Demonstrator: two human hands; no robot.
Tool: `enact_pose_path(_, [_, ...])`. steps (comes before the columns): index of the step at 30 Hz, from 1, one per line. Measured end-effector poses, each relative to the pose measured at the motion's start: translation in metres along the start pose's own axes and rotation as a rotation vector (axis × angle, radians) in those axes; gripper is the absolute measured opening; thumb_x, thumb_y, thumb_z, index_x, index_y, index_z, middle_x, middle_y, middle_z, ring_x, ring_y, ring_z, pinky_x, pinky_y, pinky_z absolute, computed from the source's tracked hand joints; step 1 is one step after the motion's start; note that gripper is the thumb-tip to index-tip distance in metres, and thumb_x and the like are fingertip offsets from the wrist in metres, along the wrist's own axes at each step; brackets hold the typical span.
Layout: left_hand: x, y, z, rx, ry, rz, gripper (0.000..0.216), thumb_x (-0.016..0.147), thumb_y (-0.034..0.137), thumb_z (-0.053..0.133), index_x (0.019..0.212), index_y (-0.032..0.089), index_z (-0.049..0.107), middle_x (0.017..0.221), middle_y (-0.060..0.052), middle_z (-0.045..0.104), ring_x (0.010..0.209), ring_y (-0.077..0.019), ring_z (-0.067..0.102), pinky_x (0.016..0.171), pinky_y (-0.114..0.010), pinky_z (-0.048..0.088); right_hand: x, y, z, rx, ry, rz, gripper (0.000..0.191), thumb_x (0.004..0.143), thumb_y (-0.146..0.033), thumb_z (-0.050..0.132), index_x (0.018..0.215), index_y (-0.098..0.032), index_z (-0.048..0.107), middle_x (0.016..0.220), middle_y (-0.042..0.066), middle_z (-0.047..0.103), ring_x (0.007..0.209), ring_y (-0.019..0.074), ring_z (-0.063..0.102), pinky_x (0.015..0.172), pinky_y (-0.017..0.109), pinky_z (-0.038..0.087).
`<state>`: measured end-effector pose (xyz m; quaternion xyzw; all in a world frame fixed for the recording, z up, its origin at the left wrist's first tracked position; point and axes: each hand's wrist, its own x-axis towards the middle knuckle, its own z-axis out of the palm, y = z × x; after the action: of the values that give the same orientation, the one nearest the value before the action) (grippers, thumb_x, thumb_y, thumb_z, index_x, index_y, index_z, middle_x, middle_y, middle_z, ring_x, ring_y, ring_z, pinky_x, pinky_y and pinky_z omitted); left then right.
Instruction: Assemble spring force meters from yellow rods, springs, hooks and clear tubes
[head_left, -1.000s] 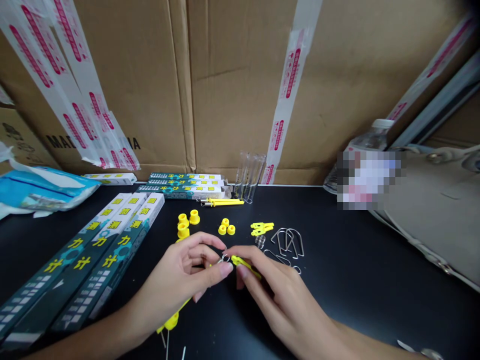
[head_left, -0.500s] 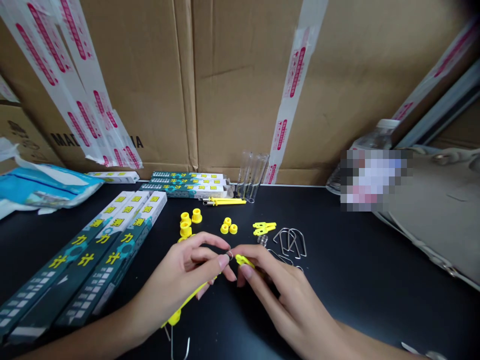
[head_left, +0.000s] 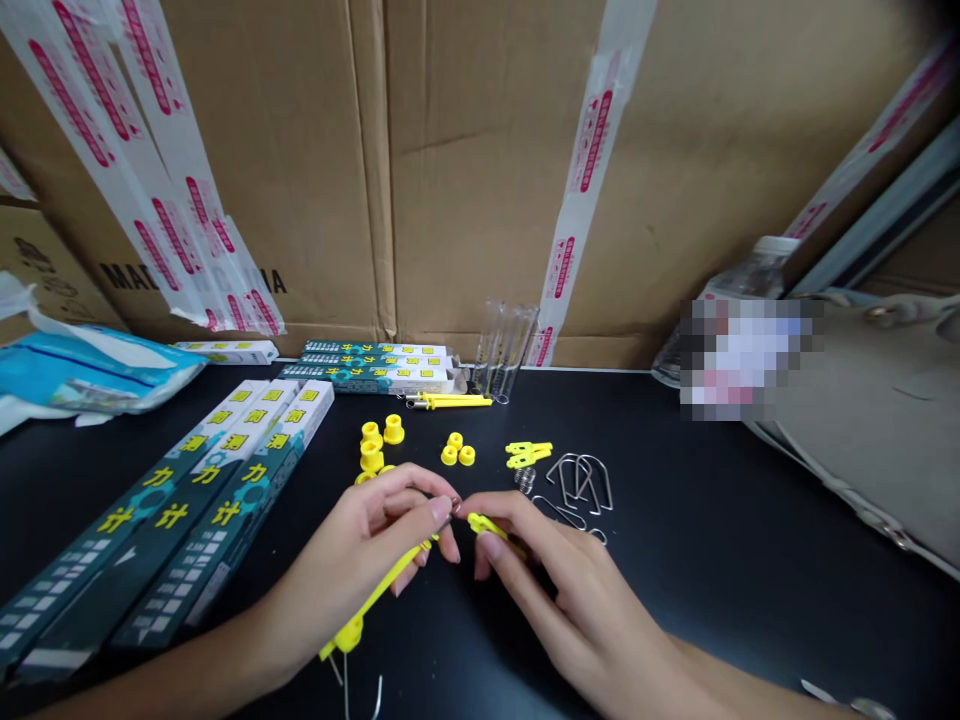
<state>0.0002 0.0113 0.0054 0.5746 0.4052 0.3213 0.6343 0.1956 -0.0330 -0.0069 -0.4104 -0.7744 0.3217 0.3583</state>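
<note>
My left hand (head_left: pixel 375 555) is closed in a pinch around a long yellow rod (head_left: pixel 367 605) that runs down under the palm to a wire hook (head_left: pixel 375 695). My right hand (head_left: pixel 559 585) is closed on a small yellow clip (head_left: pixel 484 524), fingertip to fingertip with the left. A tiny metal piece sits between the two pinches, too small to name. Just beyond the hands lie yellow caps (head_left: pixel 379 440), more yellow caps (head_left: pixel 457 452), yellow clips (head_left: pixel 527 454), a small spring (head_left: pixel 524 480) and bent wire hooks (head_left: pixel 579 480).
Long green-and-white boxes (head_left: pixel 180 500) lie at the left, more boxes (head_left: pixel 375 365) at the back. Clear tubes (head_left: pixel 506 350) and a finished yellow rod (head_left: pixel 450 401) rest by the cardboard wall (head_left: pixel 480 160). A blue bag (head_left: pixel 82 365) is far left, a water bottle (head_left: pixel 757 265) and a beige bag (head_left: pixel 877 420) right.
The yellow rod has slid further down through my left hand, so its hook end shows more below the wrist. Both pinches have drawn slightly closer together.
</note>
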Motion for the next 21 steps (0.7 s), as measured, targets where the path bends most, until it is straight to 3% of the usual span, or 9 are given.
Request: enact_pose_path(21, [0.0007,-0.0021,0.0001,0.001,-0.012,-0.005,0.036,0.084,0.050,0.068,0.092,0.015,0.062,0.064,0.001,0.065,0.044,-0.0065,0.041,0.039,-0.016,0.032,-0.0002,0.0015,0.0001,-0.032,-0.023,-0.037,0.023,0.105,-0.019,0.038,0.124,-0.030,0.048,0.086,-0.005,0.060,0.071,0.0089,0.058,0.067,0.019,0.046])
